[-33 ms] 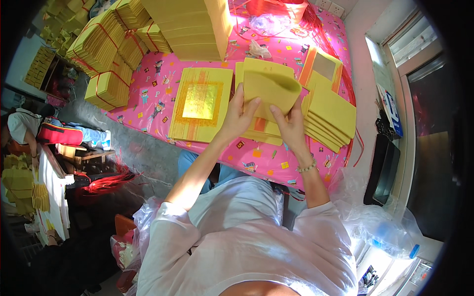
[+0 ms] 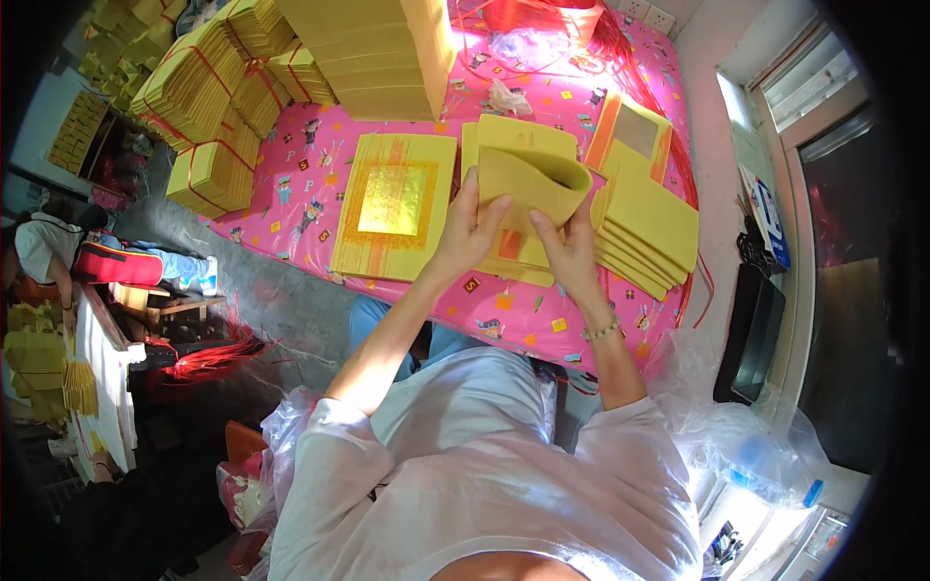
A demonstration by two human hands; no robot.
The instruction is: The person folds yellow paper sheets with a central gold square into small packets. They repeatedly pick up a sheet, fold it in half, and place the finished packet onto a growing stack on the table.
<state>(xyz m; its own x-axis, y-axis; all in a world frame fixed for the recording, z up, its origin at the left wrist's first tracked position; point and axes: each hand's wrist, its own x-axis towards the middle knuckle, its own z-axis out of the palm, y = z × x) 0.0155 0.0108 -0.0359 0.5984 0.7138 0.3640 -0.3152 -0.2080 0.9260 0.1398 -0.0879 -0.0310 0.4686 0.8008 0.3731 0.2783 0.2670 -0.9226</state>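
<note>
Between my two hands bends a sheet of yellow paper (image 2: 528,184), its right side curling over in a loop. My left hand (image 2: 470,228) pinches its lower left part, with the thumb on top. At the lower right, my right hand (image 2: 572,247) grips it the same way. Beneath lies a yellow paper stack (image 2: 528,131) with an orange band, partly hidden. To the left is another yellow stack (image 2: 441,184) bearing a shiny gold square (image 2: 390,200). Fanned yellow folded papers (image 2: 649,218) rest just right of my right hand.
A pink patterned cloth (image 2: 320,174) covers the table. Tied yellow bundles (image 2: 208,174) and a tall yellow stack (image 2: 373,58) stand at the back left. Red strands (image 2: 610,39) and a red basin (image 2: 542,17) are at the far right. Another person (image 2: 48,247) sits at left.
The upper edge of the held paper has dipped toward me, and the loop at its right has opened wider. My hands stay in nearly the same place.
</note>
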